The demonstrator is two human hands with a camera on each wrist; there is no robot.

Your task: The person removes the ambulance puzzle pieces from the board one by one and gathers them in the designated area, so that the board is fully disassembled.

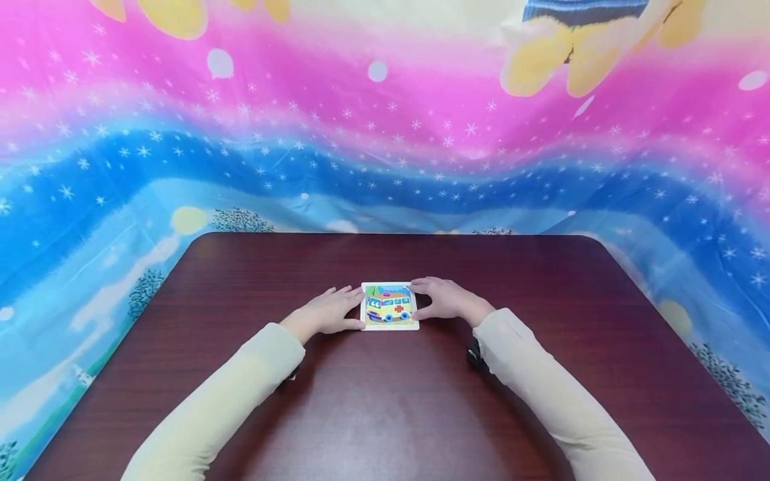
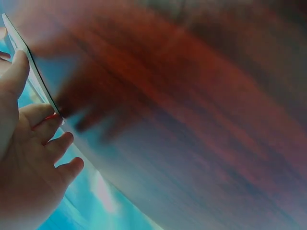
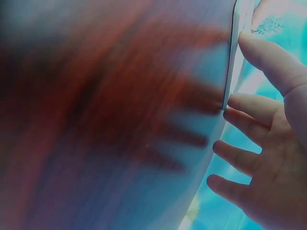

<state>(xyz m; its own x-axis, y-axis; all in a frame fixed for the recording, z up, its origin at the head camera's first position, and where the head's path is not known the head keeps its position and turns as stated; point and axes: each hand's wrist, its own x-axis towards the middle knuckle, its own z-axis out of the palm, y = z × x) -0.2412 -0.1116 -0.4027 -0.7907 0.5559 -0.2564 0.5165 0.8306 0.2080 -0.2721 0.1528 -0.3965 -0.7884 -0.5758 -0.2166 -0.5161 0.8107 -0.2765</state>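
The surface extended well past both sides of the picture board; its far edge, rounded at both corners, stood apart from it. The board lay on the surface between the hands, white-bordered, printed with a yellow van, red cross and blue wheels. Count: one board, two hands. The left hand and right hand each showed a wide grip, extended fingers touching the board's sides without curling round it.
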